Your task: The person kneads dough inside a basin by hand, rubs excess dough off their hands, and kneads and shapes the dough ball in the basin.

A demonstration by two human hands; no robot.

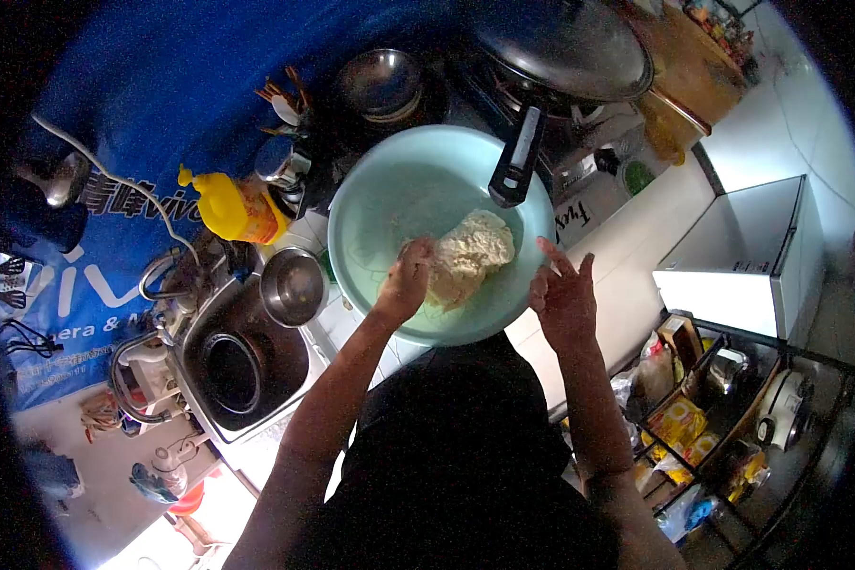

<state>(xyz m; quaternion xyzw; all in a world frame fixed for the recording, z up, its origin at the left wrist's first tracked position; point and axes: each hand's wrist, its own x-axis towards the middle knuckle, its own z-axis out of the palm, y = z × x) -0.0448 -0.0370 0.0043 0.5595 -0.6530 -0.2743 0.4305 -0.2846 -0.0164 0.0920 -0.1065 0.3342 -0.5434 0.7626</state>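
A large pale green basin [380,195] stands in front of me, with a rough, lumpy mass of dough [480,249] inside it, right of the middle. My left hand [408,280] is closed on the dough's left side, its fingers partly hidden against it. Over the basin's right rim, my right hand [562,290] is raised with its fingers apart, holding nothing and apart from the dough. The black handle [518,166] of a pan reaches over the basin's upper right edge.
A sink [275,380] holding a dark round pan lies left, with a metal bowl [294,285] at its corner. A yellow bottle [228,207] stands upper left. The large wok [570,43] is beyond the basin; a rack [703,446] stands lower right.
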